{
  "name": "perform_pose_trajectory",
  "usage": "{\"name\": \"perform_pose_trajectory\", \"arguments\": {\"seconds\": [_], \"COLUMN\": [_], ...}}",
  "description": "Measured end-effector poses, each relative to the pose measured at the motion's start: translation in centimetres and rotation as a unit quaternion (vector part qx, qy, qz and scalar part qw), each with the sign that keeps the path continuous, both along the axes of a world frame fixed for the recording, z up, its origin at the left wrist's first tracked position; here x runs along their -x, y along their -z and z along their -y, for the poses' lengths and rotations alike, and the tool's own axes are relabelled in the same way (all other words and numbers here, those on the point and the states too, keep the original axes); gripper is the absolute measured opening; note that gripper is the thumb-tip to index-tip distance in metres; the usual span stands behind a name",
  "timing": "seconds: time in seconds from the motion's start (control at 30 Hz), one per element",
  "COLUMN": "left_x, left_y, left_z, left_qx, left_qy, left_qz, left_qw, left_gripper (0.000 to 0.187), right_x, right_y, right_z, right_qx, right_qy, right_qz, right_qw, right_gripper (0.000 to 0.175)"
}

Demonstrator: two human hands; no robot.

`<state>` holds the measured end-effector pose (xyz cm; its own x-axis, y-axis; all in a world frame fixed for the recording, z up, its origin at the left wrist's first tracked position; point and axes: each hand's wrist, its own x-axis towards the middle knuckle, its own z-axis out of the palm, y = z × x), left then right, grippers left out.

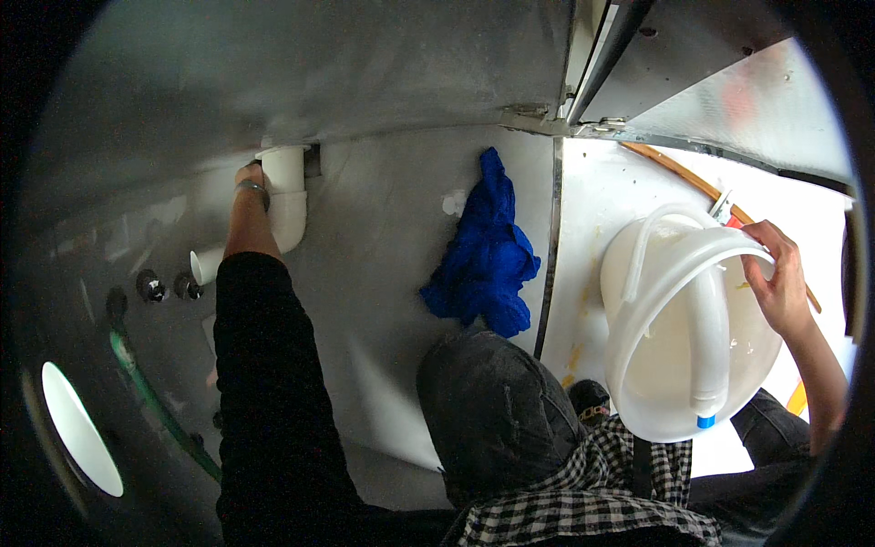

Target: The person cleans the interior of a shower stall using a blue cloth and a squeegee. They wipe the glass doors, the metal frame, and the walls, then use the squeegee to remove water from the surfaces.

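Observation:
My left hand [250,174] reaches in beside a white plastic drain pipe [284,202] with an elbow bend. Its fingers are hidden against the dark surface above, so whether they grasp anything cannot be told. A white plastic bucket [625,273] is tilted with its mouth towards me, and my right hand [779,280] grips its rim. Inside the bucket lies a white plastic tube [708,342] with a blue tip. A crumpled blue cloth [489,253] rests on the grey surface between my two hands.
A green hose [147,386] runs along the left wall near two dark round fittings [154,287]. Metal hinge hardware [536,117] and a door frame stand above. Behind the bucket, a wooden stick [673,167] lies on the white floor [581,198]. My knee [499,403] is below the cloth.

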<state>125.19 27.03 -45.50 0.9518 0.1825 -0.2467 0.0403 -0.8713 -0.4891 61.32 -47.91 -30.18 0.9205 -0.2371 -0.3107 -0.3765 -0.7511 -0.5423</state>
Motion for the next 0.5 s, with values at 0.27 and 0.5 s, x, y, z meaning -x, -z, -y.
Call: {"name": "perform_pose_trajectory", "arguments": {"seconds": [0.27, 0.5], "left_x": [-0.2, 0.0], "left_y": [-0.1, -0.7], "left_z": [-0.2, 0.0], "left_qx": [-0.005, -0.053], "left_qy": [0.041, 0.033], "left_qz": [-0.014, 0.018], "left_qw": [0.999, 0.998], "left_gripper": [0.047, 0.048], "right_x": [0.0, 0.1], "right_y": [0.0, 0.0], "right_z": [0.3, 0.2], "right_qx": [-0.027, 0.01], "right_qy": [0.03, 0.032], "right_qz": [-0.034, -0.073], "right_qw": [0.999, 0.997], "right_gripper": [0.022, 0.022]}}
